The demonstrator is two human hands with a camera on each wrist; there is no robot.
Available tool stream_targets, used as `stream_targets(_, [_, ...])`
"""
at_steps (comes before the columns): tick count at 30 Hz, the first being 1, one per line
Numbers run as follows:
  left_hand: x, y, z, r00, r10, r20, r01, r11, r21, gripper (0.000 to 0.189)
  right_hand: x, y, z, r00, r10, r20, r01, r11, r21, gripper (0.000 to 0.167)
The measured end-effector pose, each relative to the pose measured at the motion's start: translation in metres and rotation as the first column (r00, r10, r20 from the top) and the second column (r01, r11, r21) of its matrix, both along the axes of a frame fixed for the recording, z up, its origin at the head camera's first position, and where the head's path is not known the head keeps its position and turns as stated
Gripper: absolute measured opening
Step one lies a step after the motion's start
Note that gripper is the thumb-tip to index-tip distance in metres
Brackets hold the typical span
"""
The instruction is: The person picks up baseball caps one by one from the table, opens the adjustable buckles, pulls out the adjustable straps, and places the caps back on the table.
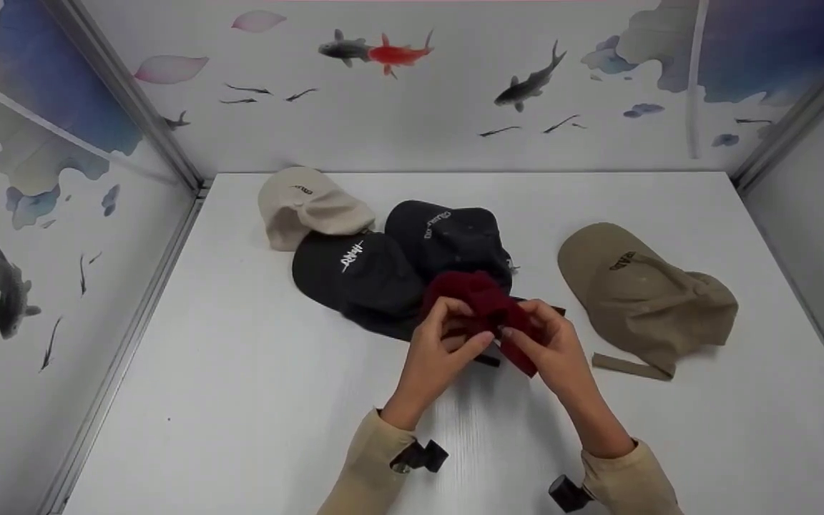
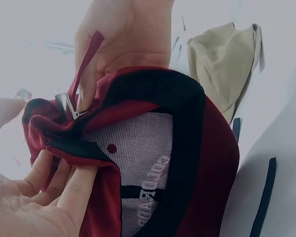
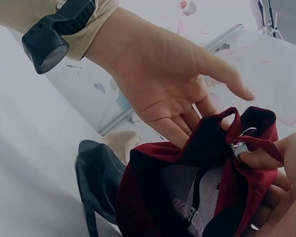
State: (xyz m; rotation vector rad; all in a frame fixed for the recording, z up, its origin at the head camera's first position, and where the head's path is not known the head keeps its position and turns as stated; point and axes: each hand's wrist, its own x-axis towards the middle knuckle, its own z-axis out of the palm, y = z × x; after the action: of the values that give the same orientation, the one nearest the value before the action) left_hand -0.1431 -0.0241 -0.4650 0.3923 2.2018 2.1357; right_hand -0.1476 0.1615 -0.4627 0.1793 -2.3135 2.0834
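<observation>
A dark red baseball cap (image 1: 480, 290) is held up between both hands, its dark-banded inside (image 2: 138, 128) facing the wrist cameras. My left hand (image 1: 437, 354) has its fingers curled at the edge of the cap's back opening; its thumb (image 3: 232, 84) stands apart from the cloth. With the thumb on a metal buckle (image 3: 240, 149), my right hand (image 1: 555, 350) pinches the cap's back strap (image 2: 89, 57). The strap's loose end sticks out past the buckle. Some right fingertips are hidden behind the cloth.
Two black caps, one with white lettering (image 1: 376, 282) and one behind it (image 1: 448, 232), lie beyond the hands. A cream cap (image 1: 312, 204) sits at the back left. An olive-brown cap (image 1: 648, 293) lies right, its strap (image 1: 630, 366) loose. Printed panels enclose the white table (image 1: 240, 429).
</observation>
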Motion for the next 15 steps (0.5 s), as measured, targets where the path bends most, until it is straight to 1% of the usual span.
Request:
stream_targets(4, [-0.0004, 0.0018, -0.0025, 1.0, 0.019, -0.009, -0.019, 1.0, -0.018, 0.032, 0.0006, -0.0012, -0.0003, 1.0, 0.006, 0.008, -0.006, 1.0, -0.003, 0.018])
stream_targets(10, [-0.0015, 0.0017, -0.0046, 0.998, 0.033, -0.055, -0.035, 0.999, -0.034, 0.019, 0.0009, -0.0016, -0.0012, 1.0, 0.008, 0.013, -0.008, 1.0, -0.005, 0.019])
stream_targets(15, [-0.0017, 0.0004, -0.005, 0.996, 0.055, -0.073, -0.06, 0.996, -0.071, 0.01, 0.001, -0.0001, -0.0015, 1.0, 0.02, 0.019, -0.02, 1.0, -0.008, 0.022])
